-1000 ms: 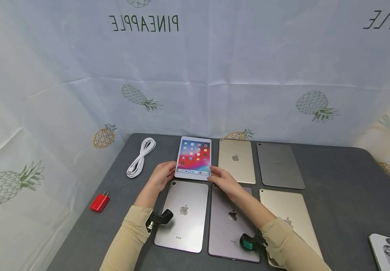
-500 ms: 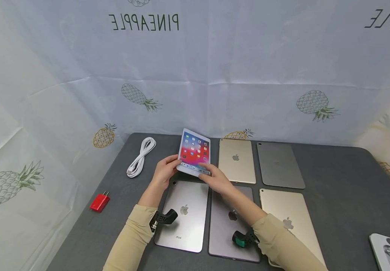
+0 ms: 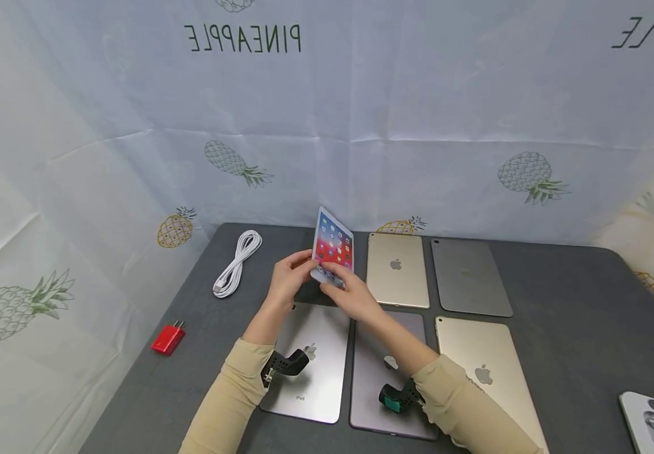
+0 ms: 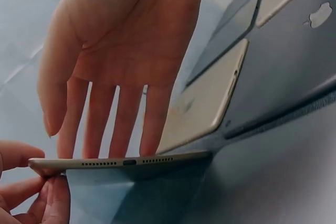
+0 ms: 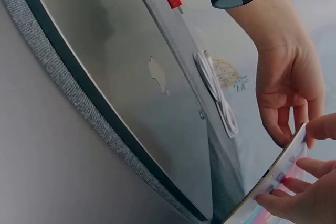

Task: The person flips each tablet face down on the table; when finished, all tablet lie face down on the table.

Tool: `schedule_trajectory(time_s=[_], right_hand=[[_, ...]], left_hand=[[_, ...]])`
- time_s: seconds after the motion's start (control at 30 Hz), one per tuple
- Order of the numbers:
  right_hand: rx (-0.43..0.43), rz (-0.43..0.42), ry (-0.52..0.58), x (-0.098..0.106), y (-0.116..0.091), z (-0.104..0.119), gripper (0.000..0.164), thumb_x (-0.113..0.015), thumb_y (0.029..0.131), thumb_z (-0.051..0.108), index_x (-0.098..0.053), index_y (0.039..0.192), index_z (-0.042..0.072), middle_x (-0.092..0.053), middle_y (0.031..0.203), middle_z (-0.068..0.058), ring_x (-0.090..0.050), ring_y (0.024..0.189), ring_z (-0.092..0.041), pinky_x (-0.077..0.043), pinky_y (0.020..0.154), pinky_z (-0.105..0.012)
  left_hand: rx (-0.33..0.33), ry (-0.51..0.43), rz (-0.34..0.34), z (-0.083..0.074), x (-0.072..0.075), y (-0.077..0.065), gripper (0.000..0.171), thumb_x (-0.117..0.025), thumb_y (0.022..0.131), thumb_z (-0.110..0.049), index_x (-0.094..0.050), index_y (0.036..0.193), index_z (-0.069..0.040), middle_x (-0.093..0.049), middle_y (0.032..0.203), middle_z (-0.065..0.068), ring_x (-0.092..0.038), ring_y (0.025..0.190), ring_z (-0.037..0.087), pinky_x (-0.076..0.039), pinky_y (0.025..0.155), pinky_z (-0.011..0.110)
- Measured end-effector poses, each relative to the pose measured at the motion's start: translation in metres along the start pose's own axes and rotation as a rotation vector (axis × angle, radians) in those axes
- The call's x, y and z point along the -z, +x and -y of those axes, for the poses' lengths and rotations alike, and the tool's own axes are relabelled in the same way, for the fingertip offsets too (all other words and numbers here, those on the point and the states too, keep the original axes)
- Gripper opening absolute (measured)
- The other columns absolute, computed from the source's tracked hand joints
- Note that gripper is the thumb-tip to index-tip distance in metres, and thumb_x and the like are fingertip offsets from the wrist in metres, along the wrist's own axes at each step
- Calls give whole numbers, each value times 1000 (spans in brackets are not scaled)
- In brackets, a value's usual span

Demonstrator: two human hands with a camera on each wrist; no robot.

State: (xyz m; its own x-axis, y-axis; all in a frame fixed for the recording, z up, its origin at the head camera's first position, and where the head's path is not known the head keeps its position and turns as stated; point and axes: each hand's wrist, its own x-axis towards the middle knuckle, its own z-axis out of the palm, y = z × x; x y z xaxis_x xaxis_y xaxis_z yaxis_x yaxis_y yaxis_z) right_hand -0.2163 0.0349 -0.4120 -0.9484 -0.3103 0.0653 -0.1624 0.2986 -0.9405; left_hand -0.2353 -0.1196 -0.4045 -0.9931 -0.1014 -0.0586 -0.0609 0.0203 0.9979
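A white-framed tablet (image 3: 333, 244) with a lit home screen tilts up off the far part of the table. My left hand (image 3: 289, 280) grips its lower left corner. In the left wrist view that hand (image 4: 31, 195) pinches the corner, above and below the tablet's edge (image 4: 126, 162) with its port and speaker holes. My right hand (image 3: 355, 297) reaches over the lower end of the screen. Its fingers look straight in the left wrist view and meet the tablet there. Nearer me, a silver tablet (image 3: 318, 328) and a purple-grey tablet (image 3: 369, 378) lie face down under my forearms.
Right of the held tablet lie a gold tablet (image 3: 397, 271) and a dark grey tablet (image 3: 468, 277), with another gold one (image 3: 485, 343) nearer. Leftward are a coiled white cable (image 3: 238, 265) and a red charger (image 3: 168, 339). A metal stand (image 3: 644, 416) sits at the right edge.
The tablet has come up from lying flat, tilting and turning, its top edge now higher. My hands have moved closer together. The right one has shifted left from its right edge over the screen.
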Motion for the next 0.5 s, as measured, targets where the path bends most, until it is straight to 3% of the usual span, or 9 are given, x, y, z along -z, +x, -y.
schedule_trajectory(time_s=[0.23, 0.5], right_hand=[[-53, -39, 93, 8, 0, 0, 47, -62, 94, 17, -53, 140, 12, -51, 139, -15, -44, 131, -35, -41, 101, -54], [-48, -61, 142, 17, -1, -1, 50, -62, 95, 19, -49, 142, 9, -51, 137, -17, -44, 129, -36, -42, 100, -55]], left_hand=[[-24, -23, 21, -6, -12, -1, 36, -64, 93, -11, -62, 126, 3, -63, 120, 19, -64, 99, 21, -53, 91, 39], [-23, -50, 51, -8, -23, -2, 34, -60, 97, -17, -64, 127, -1, -65, 120, 18, -65, 100, 21, -52, 92, 39]])
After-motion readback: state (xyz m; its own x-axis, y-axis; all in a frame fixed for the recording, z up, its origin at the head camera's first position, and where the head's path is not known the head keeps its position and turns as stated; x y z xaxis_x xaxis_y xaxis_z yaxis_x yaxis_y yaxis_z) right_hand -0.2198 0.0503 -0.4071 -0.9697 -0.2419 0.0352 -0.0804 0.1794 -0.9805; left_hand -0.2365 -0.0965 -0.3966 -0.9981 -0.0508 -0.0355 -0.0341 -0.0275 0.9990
